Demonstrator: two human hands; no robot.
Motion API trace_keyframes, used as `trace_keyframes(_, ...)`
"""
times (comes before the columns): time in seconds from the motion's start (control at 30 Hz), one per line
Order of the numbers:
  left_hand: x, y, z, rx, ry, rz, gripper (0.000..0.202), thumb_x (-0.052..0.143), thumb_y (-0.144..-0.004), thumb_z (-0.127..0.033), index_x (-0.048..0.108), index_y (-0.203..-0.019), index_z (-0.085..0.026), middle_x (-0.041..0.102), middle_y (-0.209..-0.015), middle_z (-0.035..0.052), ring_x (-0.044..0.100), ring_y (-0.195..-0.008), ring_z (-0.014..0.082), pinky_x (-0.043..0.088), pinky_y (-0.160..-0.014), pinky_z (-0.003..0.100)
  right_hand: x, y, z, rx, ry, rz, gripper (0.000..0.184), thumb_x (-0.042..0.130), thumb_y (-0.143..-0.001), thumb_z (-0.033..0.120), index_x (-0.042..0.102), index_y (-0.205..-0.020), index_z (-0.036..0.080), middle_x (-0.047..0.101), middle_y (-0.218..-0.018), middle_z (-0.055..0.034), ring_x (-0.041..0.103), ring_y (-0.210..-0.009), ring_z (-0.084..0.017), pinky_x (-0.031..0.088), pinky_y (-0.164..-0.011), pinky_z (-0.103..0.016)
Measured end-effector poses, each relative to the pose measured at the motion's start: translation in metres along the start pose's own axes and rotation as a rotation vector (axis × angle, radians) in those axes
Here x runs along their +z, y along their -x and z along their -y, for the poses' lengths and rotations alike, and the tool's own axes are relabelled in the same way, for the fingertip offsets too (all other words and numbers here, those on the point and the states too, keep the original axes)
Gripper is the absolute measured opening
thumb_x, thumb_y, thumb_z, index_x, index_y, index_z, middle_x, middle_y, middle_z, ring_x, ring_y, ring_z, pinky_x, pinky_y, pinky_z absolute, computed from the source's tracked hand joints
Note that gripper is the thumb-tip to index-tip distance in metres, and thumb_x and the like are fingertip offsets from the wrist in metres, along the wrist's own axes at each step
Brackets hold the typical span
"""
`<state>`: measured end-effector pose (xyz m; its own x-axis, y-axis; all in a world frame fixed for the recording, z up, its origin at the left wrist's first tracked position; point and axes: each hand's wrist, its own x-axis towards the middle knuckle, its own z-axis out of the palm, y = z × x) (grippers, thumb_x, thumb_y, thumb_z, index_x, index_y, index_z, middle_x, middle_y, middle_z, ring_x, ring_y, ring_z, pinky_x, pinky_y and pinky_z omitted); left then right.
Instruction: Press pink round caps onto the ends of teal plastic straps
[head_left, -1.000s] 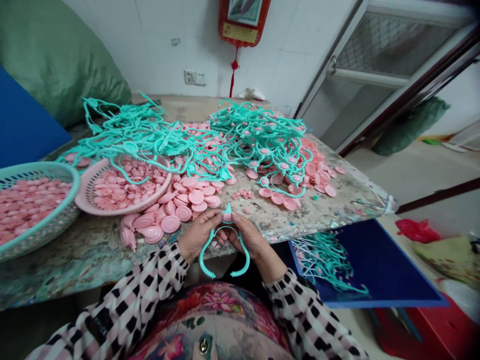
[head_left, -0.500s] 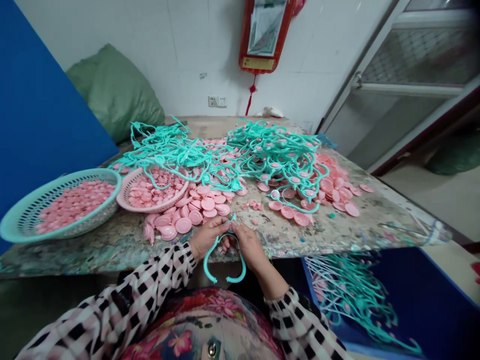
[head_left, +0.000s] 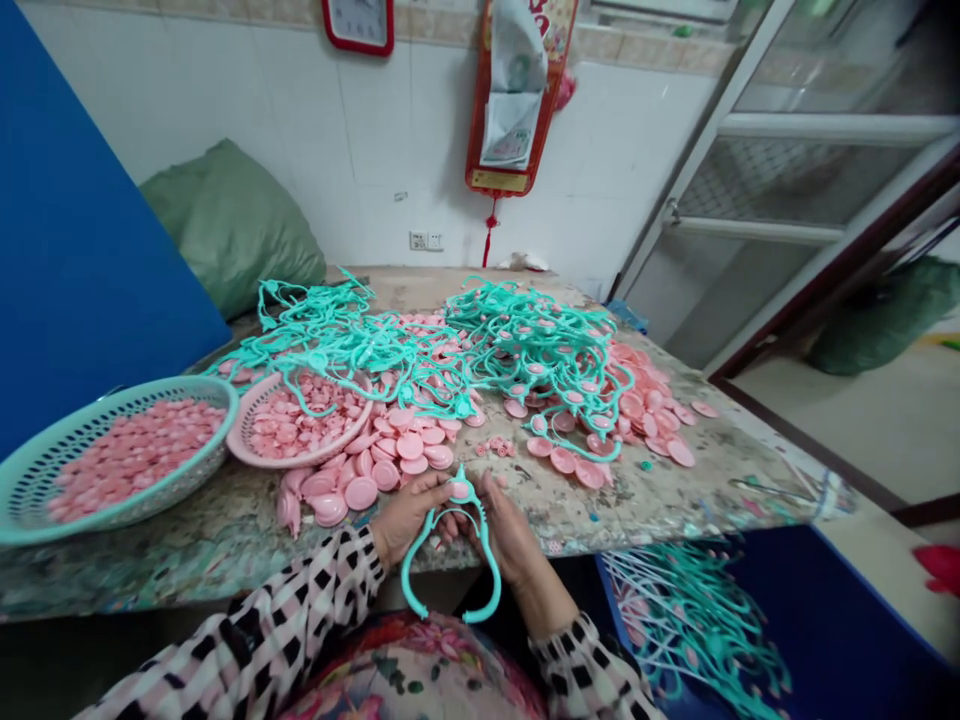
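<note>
A turquoise toy stethoscope piece [head_left: 491, 575] hangs between my hands, its two curved arms pointing down towards me and its narrow tip pointing away. A pink oval cap [head_left: 459, 490] shows at its centre. My left hand [head_left: 409, 515] is closed, pinching the piece beside the cap with thumb and fingers. My right hand [head_left: 510, 530] lies along the other side with its fingers curled around that arm; its fingertips are partly hidden behind the piece. Both hands are over the table's front edge, close to the pink discs [head_left: 361, 493].
A turquoise basket [head_left: 229, 430] and a pink basket [head_left: 236, 440] hold small pink parts at left. Turquoise tubing pieces [head_left: 540, 340] are heaped on the worn table [head_left: 675, 505]. A blue bin [head_left: 832, 600] with more pieces stands below right. A green sack [head_left: 232, 225] leans behind.
The view has tipped up, so the table and hands sit lower in it. My right thumb has shifted off the piece's centre, and the pink cap now shows.
</note>
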<state>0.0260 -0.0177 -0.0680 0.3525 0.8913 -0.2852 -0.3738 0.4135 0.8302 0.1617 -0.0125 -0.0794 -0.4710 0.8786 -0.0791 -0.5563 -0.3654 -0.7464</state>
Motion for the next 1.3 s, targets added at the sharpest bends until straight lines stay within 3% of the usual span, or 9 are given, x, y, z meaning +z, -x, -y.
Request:
trace_keyframes(0.2,0.011,0.006,-0.018,0.016,0.151,-0.032,0.028,0.076,-0.070,-0.030,0.060,-0.084,-0.012,0.070,-0.065,0.0056,0.061,-0.044,0.0122,0.045,-0.039,0.018,-0.005,-0.004,0.003,0.111,-0.213,0.055,0.047,0.049,-0.088,0.055,0.062,-0.108,0.015,0.067,-0.076,-0.0048,0.060,-0.060,-0.015,0.050,-0.059,-0.029)
trace_keyframes(0.37,0.017,0.014,-0.064,0.151,0.282,-0.099,0.017,0.071,-0.075,-0.024,0.059,-0.083,-0.013,0.071,-0.070,0.0059,0.067,-0.056,0.0138,0.052,-0.051,0.020,-0.011,-0.003,0.004,0.198,-0.221,-0.034,0.038,0.064,-0.082,0.045,0.065,-0.103,0.014,0.071,-0.099,-0.0110,0.067,-0.088,-0.019,0.049,-0.085,-0.032)
trace_keyframes(0.47,0.011,0.016,-0.092,0.179,0.330,-0.114,0.009,0.060,-0.084,-0.022,0.059,-0.086,-0.013,0.072,-0.074,0.0080,0.070,-0.066,0.0178,0.056,-0.060,0.025,-0.010,-0.003,0.005,0.195,-0.179,-0.079,0.033,0.069,-0.079,0.037,0.064,-0.102,0.014,0.072,-0.098,-0.0121,0.069,-0.087,-0.019,0.051,-0.083,-0.032)
trace_keyframes(0.57,0.003,0.013,-0.106,0.204,0.367,-0.126,0.010,0.052,-0.088,-0.019,0.058,-0.093,-0.014,0.073,-0.080,0.0088,0.071,-0.077,0.0197,0.057,-0.071,0.031,-0.009,-0.003,0.003,0.175,-0.183,-0.136,0.032,0.071,-0.078,0.031,0.064,-0.102,0.013,0.073,-0.092,-0.0110,0.070,-0.083,-0.020,0.053,-0.081,-0.034)
trace_keyframes(0.67,0.001,0.008,-0.109,0.213,0.385,-0.112,0.009,0.051,-0.089,-0.017,0.057,-0.095,-0.013,0.073,-0.084,0.0093,0.071,-0.082,0.0202,0.057,-0.078,0.034,-0.009,-0.002,0.001,0.167,-0.189,-0.163,0.032,0.069,-0.080,0.029,0.063,-0.106,0.013,0.073,-0.091,-0.0094,0.070,-0.082,-0.019,0.054,-0.081,-0.034)
trace_keyframes(0.8,0.004,0.003,-0.111,0.215,0.350,-0.096,0.006,0.055,-0.086,-0.016,0.056,-0.091,-0.013,0.073,-0.084,0.0091,0.071,-0.079,0.0198,0.058,-0.075,0.033,-0.007,-0.002,0.009,0.206,-0.180,-0.157,0.032,0.068,-0.081,0.030,0.063,-0.107,0.014,0.073,-0.092,-0.0091,0.070,-0.082,-0.019,0.054,-0.080,-0.033)
trace_keyframes(0.97,0.009,-0.001,-0.117,0.130,0.273,-0.103,0.004,0.055,-0.086,-0.017,0.055,-0.088,-0.014,0.072,-0.082,0.0082,0.071,-0.068,0.0184,0.059,-0.061,0.031,0.000,-0.007,0.051,0.190,-0.238,-0.149,0.039,0.065,-0.079,0.047,0.064,-0.103,0.016,0.072,-0.096,-0.0104,0.070,-0.085,-0.020,0.053,-0.081,-0.034)
trace_keyframes(1.1,0.010,-0.005,-0.120,0.112,0.243,-0.117,0.004,0.055,-0.086,-0.015,0.056,-0.084,-0.013,0.072,-0.074,0.0071,0.070,-0.064,0.0171,0.059,-0.060,0.029,0.005,-0.011,0.082,0.121,-0.114,-0.162,0.041,0.057,-0.083,0.052,0.062,-0.107,0.019,0.071,-0.096,-0.0088,0.069,-0.078,-0.020,0.055,-0.073,-0.035)
trace_keyframes(1.3,0.009,-0.012,-0.123,0.232,0.259,-0.181,0.008,0.053,-0.088,-0.015,0.058,-0.094,-0.012,0.073,-0.078,0.0071,0.071,-0.073,0.0172,0.058,-0.069,0.028,0.009,-0.009,0.078,0.131,-0.007,-0.204,0.043,0.054,-0.085,0.053,0.060,-0.107,0.016,0.072,-0.093,-0.0103,0.068,-0.072,-0.018,0.053,-0.066,-0.029)
